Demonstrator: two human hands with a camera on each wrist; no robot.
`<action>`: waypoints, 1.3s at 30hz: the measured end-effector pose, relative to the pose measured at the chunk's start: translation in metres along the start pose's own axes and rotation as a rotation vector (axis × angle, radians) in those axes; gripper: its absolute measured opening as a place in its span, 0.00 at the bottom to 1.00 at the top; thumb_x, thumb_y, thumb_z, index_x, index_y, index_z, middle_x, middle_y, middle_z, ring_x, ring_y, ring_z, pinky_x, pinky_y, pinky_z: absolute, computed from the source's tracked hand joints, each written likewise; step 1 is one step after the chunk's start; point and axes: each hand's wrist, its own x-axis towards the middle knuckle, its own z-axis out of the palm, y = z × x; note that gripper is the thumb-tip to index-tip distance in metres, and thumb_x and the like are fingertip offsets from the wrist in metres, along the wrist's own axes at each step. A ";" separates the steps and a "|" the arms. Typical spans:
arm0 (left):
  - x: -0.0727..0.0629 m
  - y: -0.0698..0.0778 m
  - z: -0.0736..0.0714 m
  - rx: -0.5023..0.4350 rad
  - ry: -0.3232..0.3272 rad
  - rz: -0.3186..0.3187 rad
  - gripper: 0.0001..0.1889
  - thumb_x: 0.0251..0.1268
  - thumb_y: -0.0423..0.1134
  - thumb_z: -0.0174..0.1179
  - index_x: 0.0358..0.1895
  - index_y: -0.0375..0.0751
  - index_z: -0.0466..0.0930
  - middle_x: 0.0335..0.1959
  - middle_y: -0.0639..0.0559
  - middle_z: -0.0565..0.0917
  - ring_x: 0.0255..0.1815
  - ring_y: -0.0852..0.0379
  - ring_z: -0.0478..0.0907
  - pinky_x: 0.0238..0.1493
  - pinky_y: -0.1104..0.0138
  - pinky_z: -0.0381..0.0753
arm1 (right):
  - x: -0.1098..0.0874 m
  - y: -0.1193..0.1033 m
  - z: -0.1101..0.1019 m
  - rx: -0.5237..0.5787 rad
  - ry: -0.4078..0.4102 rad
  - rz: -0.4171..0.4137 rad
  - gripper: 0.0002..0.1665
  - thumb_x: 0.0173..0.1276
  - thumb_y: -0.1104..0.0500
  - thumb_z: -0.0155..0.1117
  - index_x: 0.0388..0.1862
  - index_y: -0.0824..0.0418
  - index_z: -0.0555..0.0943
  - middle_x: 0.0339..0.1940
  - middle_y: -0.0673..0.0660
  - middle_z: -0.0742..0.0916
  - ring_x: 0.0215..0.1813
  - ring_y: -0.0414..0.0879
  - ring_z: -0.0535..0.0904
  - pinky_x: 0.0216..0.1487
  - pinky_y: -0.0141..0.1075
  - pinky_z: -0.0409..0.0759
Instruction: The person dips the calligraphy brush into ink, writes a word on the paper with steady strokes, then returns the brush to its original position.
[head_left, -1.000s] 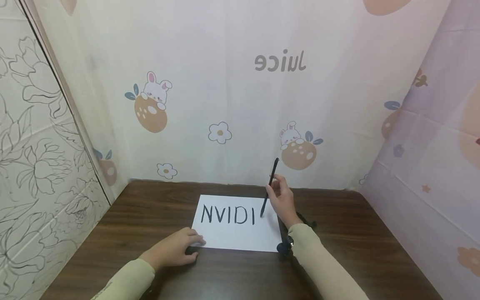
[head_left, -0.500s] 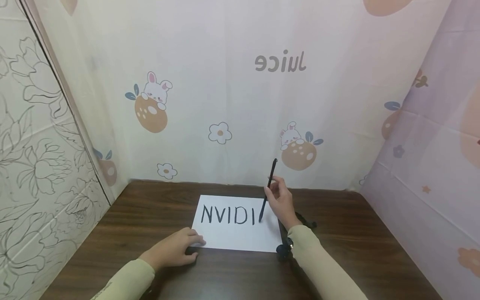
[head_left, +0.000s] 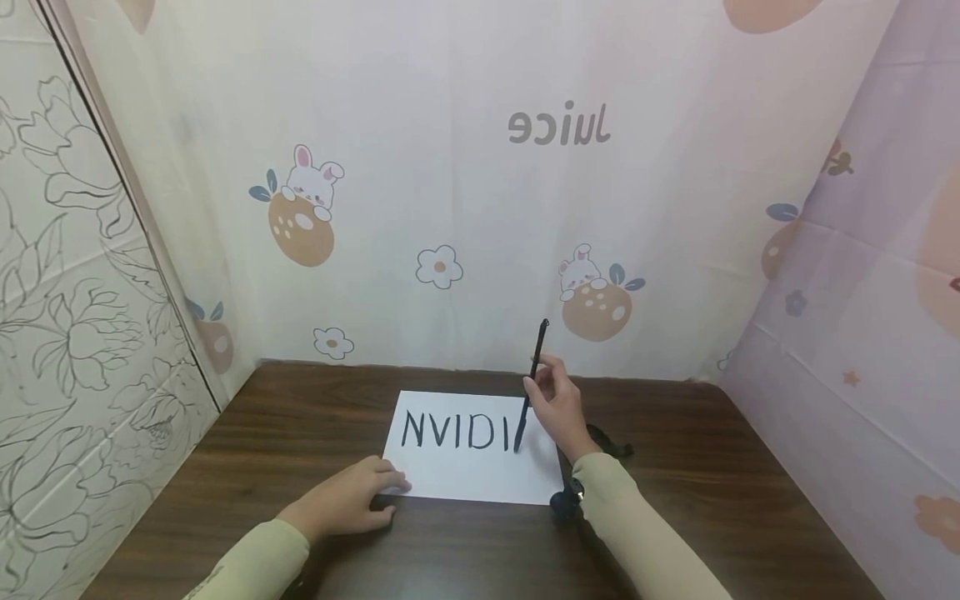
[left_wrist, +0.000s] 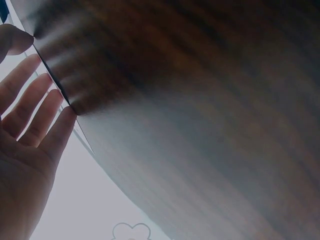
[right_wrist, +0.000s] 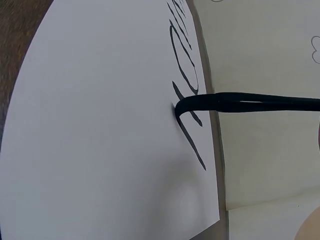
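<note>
On the table lies a white sheet of paper [head_left: 472,479] with the large black letters "NVIDI" [head_left: 456,431] across its upper part. My right hand [head_left: 561,408] pinches a slim black writing brush [head_left: 538,346], tilted with its top end up. In the right wrist view the brush's [right_wrist: 200,103] soft tip bends against the paper, at the lower end of a slanting black stroke [right_wrist: 192,142] beside the last "I". My left hand [head_left: 348,500] rests at the sheet's lower left corner, fingertips on the paper and thumb on the wood.
The dark wooden table [head_left: 465,550] runs back to a printed curtain [head_left: 450,183]. Right of the sheet lies a dark cord-like thing [head_left: 611,442]. A small black device [head_left: 566,500] sits at my right wrist, over the sheet's lower right corner.
The brush tip has moved down and slightly left on the sheet, leaving a slanting stroke behind it. My right hand shifts a little left with it; my left hand stays in place.
</note>
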 end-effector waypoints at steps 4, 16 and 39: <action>0.000 0.000 0.000 -0.001 -0.002 -0.001 0.15 0.60 0.40 0.67 0.51 0.45 0.85 0.47 0.57 0.82 0.48 0.59 0.77 0.51 0.61 0.79 | 0.000 0.000 0.000 0.001 -0.002 -0.021 0.21 0.71 0.64 0.64 0.61 0.57 0.73 0.34 0.50 0.79 0.33 0.45 0.74 0.33 0.31 0.75; 0.000 0.003 -0.001 0.004 0.004 0.004 0.15 0.60 0.39 0.67 0.51 0.45 0.85 0.47 0.56 0.82 0.49 0.58 0.77 0.52 0.61 0.79 | 0.015 -0.005 -0.012 0.014 0.044 -0.016 0.23 0.71 0.66 0.63 0.62 0.63 0.71 0.35 0.54 0.80 0.37 0.46 0.76 0.37 0.28 0.77; -0.001 0.000 0.001 0.022 0.039 0.047 0.15 0.59 0.38 0.67 0.50 0.45 0.85 0.46 0.57 0.82 0.47 0.59 0.77 0.50 0.62 0.80 | 0.014 0.003 -0.016 -0.017 0.159 0.104 0.22 0.75 0.63 0.60 0.65 0.63 0.69 0.40 0.58 0.80 0.42 0.47 0.78 0.42 0.26 0.79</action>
